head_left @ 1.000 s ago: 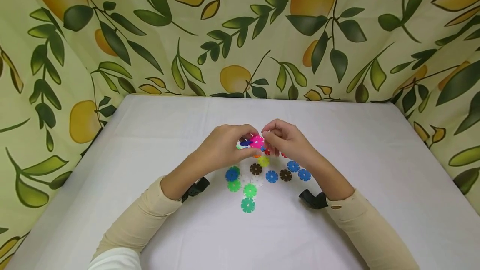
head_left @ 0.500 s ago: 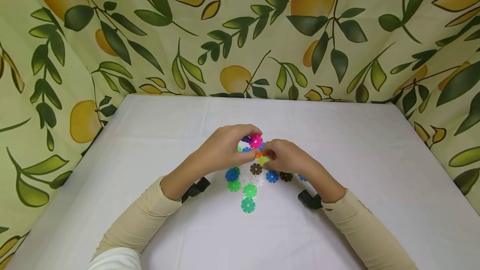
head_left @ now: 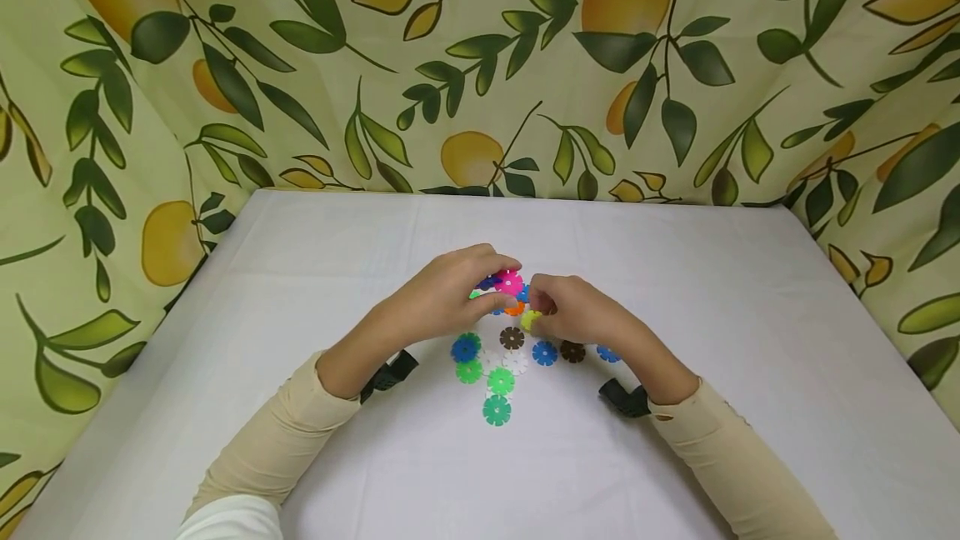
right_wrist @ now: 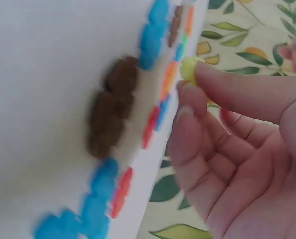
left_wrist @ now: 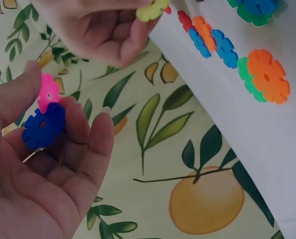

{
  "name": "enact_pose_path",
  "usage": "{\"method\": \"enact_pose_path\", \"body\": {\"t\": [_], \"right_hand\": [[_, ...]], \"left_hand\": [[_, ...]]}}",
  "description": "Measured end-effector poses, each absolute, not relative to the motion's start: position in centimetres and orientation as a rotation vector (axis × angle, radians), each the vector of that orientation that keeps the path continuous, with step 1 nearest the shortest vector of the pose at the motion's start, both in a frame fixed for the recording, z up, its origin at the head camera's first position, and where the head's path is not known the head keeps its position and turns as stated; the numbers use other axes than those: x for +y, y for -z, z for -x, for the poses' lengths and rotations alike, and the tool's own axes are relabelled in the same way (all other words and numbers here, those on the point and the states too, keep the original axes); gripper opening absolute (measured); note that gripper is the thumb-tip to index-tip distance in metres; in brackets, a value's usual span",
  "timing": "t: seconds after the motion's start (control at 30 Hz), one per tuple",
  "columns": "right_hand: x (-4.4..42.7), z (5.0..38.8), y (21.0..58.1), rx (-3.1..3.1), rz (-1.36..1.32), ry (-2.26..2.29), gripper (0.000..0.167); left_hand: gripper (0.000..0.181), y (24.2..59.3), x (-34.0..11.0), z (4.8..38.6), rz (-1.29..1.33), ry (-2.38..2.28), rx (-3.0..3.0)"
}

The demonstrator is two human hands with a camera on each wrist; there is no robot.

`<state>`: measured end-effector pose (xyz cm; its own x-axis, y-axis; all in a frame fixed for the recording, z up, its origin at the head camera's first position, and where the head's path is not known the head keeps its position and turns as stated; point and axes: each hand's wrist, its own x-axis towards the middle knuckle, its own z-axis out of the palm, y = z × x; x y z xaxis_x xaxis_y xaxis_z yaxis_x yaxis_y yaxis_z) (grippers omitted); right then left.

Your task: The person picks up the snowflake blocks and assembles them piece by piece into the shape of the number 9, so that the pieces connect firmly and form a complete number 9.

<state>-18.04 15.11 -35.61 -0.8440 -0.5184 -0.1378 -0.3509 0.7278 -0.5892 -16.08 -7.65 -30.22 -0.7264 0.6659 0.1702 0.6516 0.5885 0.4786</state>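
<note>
The left hand (head_left: 450, 294) holds a pink notched disc (head_left: 509, 282) joined to a dark blue disc (left_wrist: 44, 126), with thumb and fingers round them. Close to its right, the right hand (head_left: 585, 311) pinches a yellow disc (right_wrist: 189, 68) between thumb and forefinger, raised off the table. In the left wrist view the yellow disc (left_wrist: 152, 10) shows at the right hand's fingertips, apart from the pink and blue pair.
Loose discs lie on the white table (head_left: 360, 457): brown (head_left: 512, 338), blue (head_left: 544, 352), light green (head_left: 500, 381), teal (head_left: 497, 410) and several more under and beside the hands. A patterned cloth (head_left: 480, 65) hangs behind.
The right hand has come down towards the front of the table and picked up the yellow disc. The left hand has stayed nearly in place, still holding the pink and dark blue discs.
</note>
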Motion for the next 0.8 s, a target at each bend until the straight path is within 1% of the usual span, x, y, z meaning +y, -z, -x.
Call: {"method": "enact_pose_path", "body": {"t": [0.23, 0.33, 0.4, 0.7, 0.8], "right_hand": [[16.1, 17.2, 33.1, 2.669, 0.787, 1.14, 0.016], [16.4, 16.7, 31.9, 2.645, 0.783, 1.271, 0.011], [16.5, 16.4, 31.4, 2.61, 0.779, 1.342, 0.011], [16.2, 15.5, 30.7, 2.588, 0.847, 1.5, 0.008], [16.0, 15.3, 30.7, 2.557, 0.85, 1.569, 0.011]], "left_hand": [[0.043, 30.3, -7.7, 16.1, -1.138, -0.877, 2.745], [0.041, 30.3, -7.7, 16.1, -1.145, -0.939, 2.716], [0.039, 30.3, -7.7, 16.1, -1.156, -0.991, 2.679], [0.03, 30.2, -7.6, 16.2, -1.198, -1.206, 2.476], [0.03, 30.2, -7.6, 16.2, -1.187, -1.244, 2.445]]}}
